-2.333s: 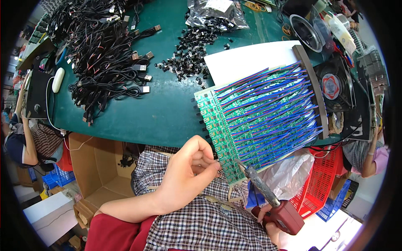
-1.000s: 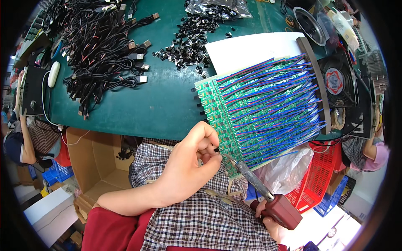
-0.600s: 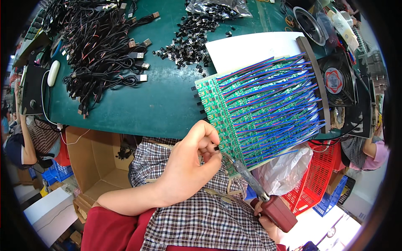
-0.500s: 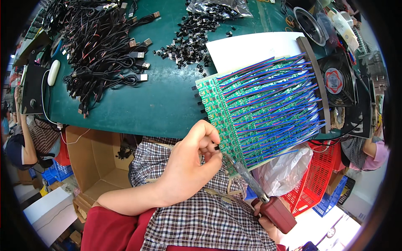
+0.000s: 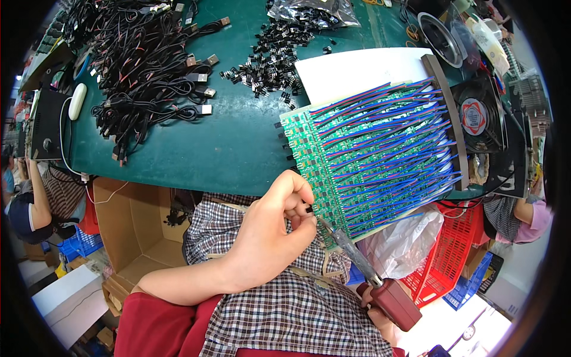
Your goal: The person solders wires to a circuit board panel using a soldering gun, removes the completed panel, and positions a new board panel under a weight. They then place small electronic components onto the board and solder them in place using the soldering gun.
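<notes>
My left hand [image 5: 262,238] pinches a small black connector [image 5: 308,209] between thumb and fingers at the near left edge of a green circuit board panel [image 5: 318,160]. Rows of blue, red and black wires [image 5: 386,149] lie across the panel. Low on the right, my right hand [image 5: 380,321] grips a soldering iron [image 5: 397,304] with a dark red body, its fingers partly hidden behind it. The iron's tip points up and left, close to the connector and the board edge. More black connectors stick out along the board's left edge.
A heap of black USB cables [image 5: 143,77] covers the table's left. Loose black connectors [image 5: 267,59] lie beyond the board, near a clear plastic bag [image 5: 321,12]. A dark bar [image 5: 446,113] crosses the wire ends beside a fan [image 5: 476,116]. Below stand a cardboard box [image 5: 137,232] and red crate [image 5: 443,256].
The view has shifted very slightly. Both hands, the connector and the soldering iron hold nearly the same positions against the board.
</notes>
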Tool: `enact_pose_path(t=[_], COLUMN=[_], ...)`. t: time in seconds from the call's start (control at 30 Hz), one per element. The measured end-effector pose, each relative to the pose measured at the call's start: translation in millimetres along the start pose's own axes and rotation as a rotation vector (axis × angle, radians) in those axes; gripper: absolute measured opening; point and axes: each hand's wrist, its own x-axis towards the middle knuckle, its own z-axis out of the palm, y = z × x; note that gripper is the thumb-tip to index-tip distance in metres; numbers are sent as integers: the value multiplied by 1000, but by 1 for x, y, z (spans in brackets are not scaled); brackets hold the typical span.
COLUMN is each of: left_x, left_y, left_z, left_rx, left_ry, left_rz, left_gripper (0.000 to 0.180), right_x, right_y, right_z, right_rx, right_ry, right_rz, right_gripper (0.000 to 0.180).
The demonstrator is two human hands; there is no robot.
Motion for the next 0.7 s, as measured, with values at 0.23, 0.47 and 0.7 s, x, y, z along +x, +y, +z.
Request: enact_pose_path(t=[0.23, 0.47, 0.7], left_x=[-1, -4, 52], left_y=[-4, 16, 24], left_z=[1, -10, -69], left_rx=[10, 240, 543], left_ry=[10, -108, 290], left_rz=[32, -33, 246], left_gripper=[22, 23, 19], right_x=[7, 37, 36], right_y=[-24, -40, -31], right_z=[-9, 2, 10], right_rx=[-91, 203, 315], right_ry=[-109, 201, 345], right_rz=[167, 241, 230], right_gripper=[62, 62, 63])
